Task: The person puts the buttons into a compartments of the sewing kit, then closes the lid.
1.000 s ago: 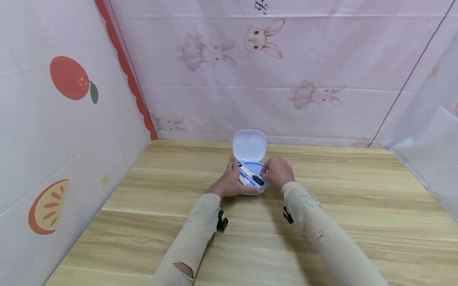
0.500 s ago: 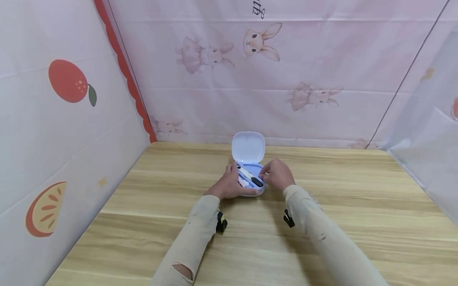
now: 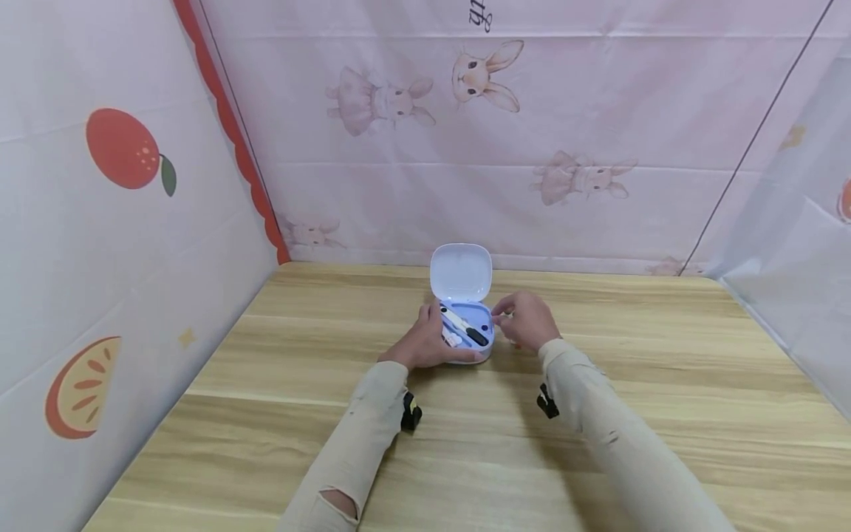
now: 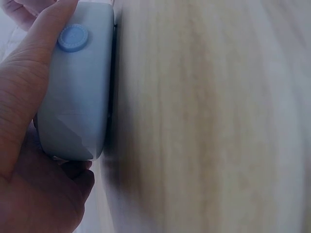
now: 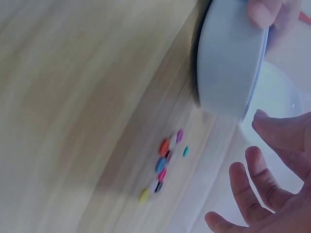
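Observation:
A small pale-blue case [image 3: 473, 357] stands with its lid up on the table. My left hand [image 3: 425, 340] grips its front left corner, the thumb along the front near a round blue catch [image 4: 73, 37]. In the blue insert lies a slim white tool with a black end [image 3: 465, 325], a white piece [image 3: 452, 338] beside it and a small dark round piece [image 3: 484, 327] at the right. My right hand [image 3: 528, 321] is just right of the case; in its wrist view the fingers are spread apart, with nothing seen between them. Several small coloured button-like discs [image 5: 161, 165] lie on the table beside the case.
The raised white lid [image 3: 461, 272] leans back towards the pink rabbit-print backdrop [image 3: 399, 192]. The wood-grain table [image 3: 459, 458] meets a fruit-print sheet [image 3: 166, 295] on the left and another pale sheet [image 3: 818, 273] on the right.
My right hand has moved right, from over the insert to beside the case, and the dark round piece in the insert now shows. The left hand keeps its grip.

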The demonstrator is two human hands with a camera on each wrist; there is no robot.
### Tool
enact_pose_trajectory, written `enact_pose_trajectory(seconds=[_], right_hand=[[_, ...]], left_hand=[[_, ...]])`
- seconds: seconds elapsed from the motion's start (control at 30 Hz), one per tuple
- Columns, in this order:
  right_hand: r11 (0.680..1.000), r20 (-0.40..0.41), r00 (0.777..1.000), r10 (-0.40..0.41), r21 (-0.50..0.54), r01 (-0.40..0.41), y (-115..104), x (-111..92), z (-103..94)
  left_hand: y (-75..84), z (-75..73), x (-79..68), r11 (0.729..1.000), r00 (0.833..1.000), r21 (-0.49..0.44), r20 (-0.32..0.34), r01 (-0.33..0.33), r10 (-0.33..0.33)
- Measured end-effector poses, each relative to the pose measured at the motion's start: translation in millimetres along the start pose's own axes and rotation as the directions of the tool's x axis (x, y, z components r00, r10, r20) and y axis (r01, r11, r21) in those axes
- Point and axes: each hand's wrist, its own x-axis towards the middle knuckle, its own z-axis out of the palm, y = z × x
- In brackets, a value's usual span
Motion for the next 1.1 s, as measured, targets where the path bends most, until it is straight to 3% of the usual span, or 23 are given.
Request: enact_pose_trajectory(seconds=[0.23,0.4,0.63,0.9,1.1], right_hand=[[0.997,-0.031,0.999,-0.033,-0.072,0.03,16.5,-1.0,-11.5],[0.994,-0.01,1.0,0.007,-0.112,-0.008,28.5,-2.6,-19.5],[0.983,0.029,1.0,0.003,-0.186,0.003,42.7,-5.9,-28.3],[0.975,0.071,0.997,0.012,-0.223,0.004,56.1,-11.6,-29.9],[0.97,0.059,0.998,0.005,-0.241,0.009,61.0,-14.0,-27.4]], left_hand=[[0.6,-1.0,0.0,1.0,1.0,-0.028,0.003,0.003,-0.003],[0.7,-1.7,-0.3,0.999,1.0,-0.037,0.008,0.004,-0.004],[1.0,-2.6,0.4,1.0,1.0,-0.02,0.008,-0.002,0.002],[1.9,-3.1,-0.2,1.0,1.0,0.001,0.003,-0.011,0.011],[0.6,-1.3,0.9,1.0,1.0,-0.004,0.002,-0.014,0.014]])
